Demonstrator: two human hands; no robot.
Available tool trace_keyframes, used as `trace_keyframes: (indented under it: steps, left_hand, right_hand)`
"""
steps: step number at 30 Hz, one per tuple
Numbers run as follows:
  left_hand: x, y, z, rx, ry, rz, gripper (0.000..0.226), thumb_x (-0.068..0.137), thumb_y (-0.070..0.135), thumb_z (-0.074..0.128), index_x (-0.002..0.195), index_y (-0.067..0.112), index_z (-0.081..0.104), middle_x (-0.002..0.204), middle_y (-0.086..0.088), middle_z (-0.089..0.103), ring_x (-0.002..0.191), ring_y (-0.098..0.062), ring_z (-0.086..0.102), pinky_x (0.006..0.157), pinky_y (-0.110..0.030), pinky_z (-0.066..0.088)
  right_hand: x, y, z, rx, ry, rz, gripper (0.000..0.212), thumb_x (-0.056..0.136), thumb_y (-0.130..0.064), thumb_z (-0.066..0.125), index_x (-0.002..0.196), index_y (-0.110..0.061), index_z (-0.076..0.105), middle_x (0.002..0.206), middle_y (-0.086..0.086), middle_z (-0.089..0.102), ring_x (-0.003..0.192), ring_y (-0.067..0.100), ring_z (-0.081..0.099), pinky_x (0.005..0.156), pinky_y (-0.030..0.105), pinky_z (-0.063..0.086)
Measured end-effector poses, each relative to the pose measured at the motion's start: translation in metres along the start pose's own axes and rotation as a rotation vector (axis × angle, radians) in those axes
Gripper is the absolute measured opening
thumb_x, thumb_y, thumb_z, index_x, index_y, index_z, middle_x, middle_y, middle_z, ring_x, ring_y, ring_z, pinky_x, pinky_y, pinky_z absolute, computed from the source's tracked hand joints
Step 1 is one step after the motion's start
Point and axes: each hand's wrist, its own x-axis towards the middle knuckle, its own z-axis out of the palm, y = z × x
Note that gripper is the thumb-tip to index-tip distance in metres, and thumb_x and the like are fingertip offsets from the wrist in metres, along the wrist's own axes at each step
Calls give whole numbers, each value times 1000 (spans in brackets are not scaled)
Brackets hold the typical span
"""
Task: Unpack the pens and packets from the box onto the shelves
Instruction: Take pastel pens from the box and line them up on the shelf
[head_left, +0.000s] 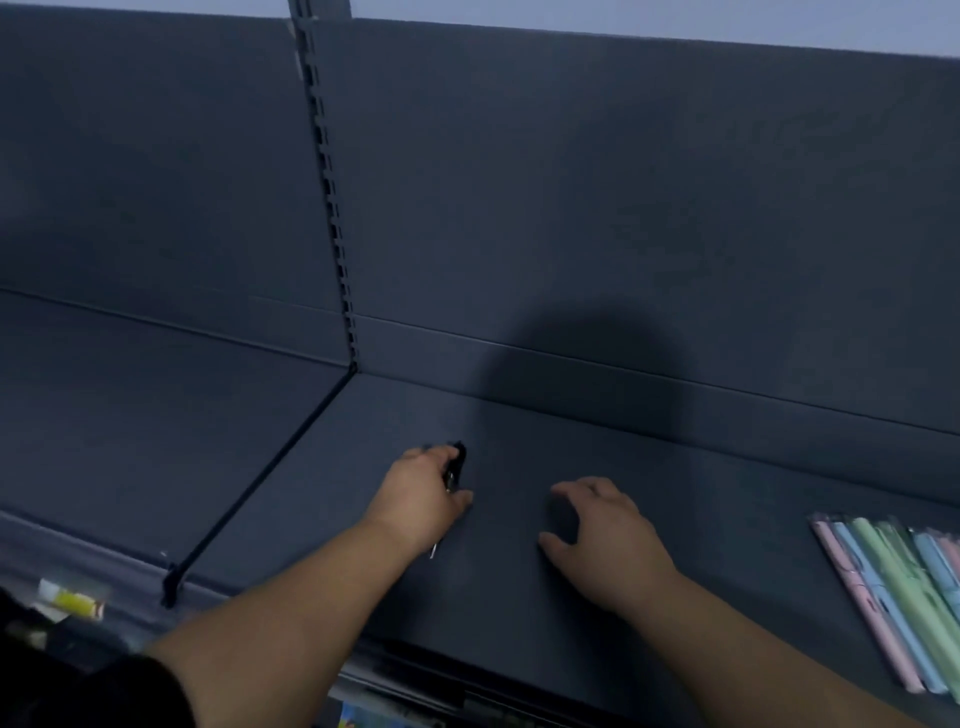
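dark shelf (727, 493), placing step in hand: left hand (423, 499) has its grip curled round a few dark pens (456, 462), low over the shelf. right hand (605, 535) is loose, holding nothing. pastel pen packets (893, 587) lie at the right edge. next, probably: lay pens flat, release grip.

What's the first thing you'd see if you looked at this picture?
Two bare hands reach onto the middle of a dark blue shelf: the left hand grips dark pens, and the right hand rests beside it, holding nothing. At the right edge, a packet of pastel pens stands out brightly.
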Motion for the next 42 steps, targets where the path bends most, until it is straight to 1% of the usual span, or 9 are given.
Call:
trace_keyframes:
  steps: [5,11,14,18,23,26,34,38,42]
  left_hand:
    - [-40,-12,-19,-7,113,-71,57,85,39,67,137,22,48,129,-1,50,117,-16,52,94,-15,34]
    - [-135,-64,-60,69,406,-274,47,85,34,66,130,23,54,127,0,51,115,-15,53,90,-13,31]
    - [-188,-99,-79,106,484,-417,49,84,30,67,130,21,54,129,-2,49,119,-19,51,100,-20,32]
    - [-257,-150,-99,160,495,-595,56,84,38,63,136,24,48,134,-1,45,121,-22,48,102,-30,39]
    - [-340,-219,-124,229,482,-757,60,83,44,62,138,27,45,133,0,46,119,-22,50,97,-31,43]
    - [-392,-266,-143,246,474,-832,58,82,41,64,135,28,46,132,1,47,115,-23,52,92,-32,46]
    - [-521,-384,-195,274,438,-1011,67,87,48,57,146,28,31,148,1,35,132,-20,39,106,-32,38]
    - [-548,-424,-215,258,421,-1084,70,88,48,55,148,27,26,153,1,29,136,-20,34,109,-34,36]
    - [-544,-455,-236,253,437,-1090,69,88,49,55,147,28,27,150,2,32,133,-19,37,107,-32,37]
  right_hand:
    - [7,-15,-3,34,-5,-108,61,87,-49,57,142,-31,38,144,-6,36,129,16,40,106,32,38]
    - [5,-86,7,79,-19,-364,56,89,-44,58,140,-30,40,145,-4,36,130,18,39,106,35,39]
    - [-15,-135,23,95,-62,-498,55,90,-45,56,140,-31,39,146,-6,35,131,17,37,105,35,39]
    - [-54,-201,58,49,-108,-693,57,87,-46,59,138,-29,43,140,-4,41,129,19,40,105,31,37]
    - [-100,-280,113,15,-220,-822,51,83,-46,59,131,-30,49,134,-6,46,122,19,46,102,30,39]
    - [-123,-330,151,-52,-291,-847,55,84,-49,58,135,-31,46,138,-7,44,125,18,45,103,29,39]
    - [-181,-457,251,-202,-492,-879,63,88,-49,55,145,-29,36,146,-3,36,131,19,40,107,33,38]
    - [-188,-503,277,-227,-545,-890,64,89,-50,55,146,-31,32,147,-7,34,131,16,41,104,36,42]
    - [-176,-545,294,-245,-544,-935,55,90,-47,56,140,-31,39,140,-3,40,125,18,43,98,32,43]
